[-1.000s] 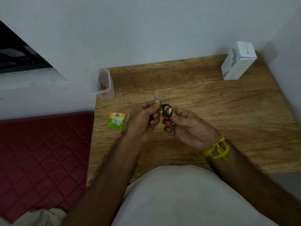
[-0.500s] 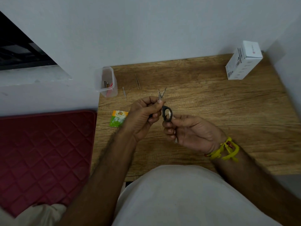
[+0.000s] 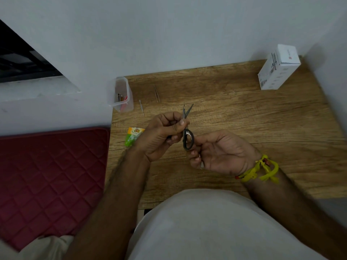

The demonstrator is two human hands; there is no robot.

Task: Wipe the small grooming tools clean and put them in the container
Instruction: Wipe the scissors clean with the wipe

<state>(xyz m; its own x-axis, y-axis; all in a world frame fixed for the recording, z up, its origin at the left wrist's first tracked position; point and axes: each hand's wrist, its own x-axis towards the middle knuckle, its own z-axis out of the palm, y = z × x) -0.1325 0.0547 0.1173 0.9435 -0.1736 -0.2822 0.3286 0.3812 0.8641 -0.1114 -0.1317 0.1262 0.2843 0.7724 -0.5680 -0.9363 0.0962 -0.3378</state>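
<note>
Now, scissors [image 3: 187,128]: mid-frame above the table [image 3: 244,119], blades parted.
Left hand [image 3: 161,135]: gripped them near the pivot.
Right hand [image 3: 221,152]: pinched the black loop.
Container [image 3: 120,94]: upper left.

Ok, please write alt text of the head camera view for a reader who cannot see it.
Over a wooden table, the left hand pinches small black-handled scissors near the pivot, blades parted, while the right hand holds the finger loop. Tweezers and a thin metal tool lie beside a clear plastic container holding tools.
</note>
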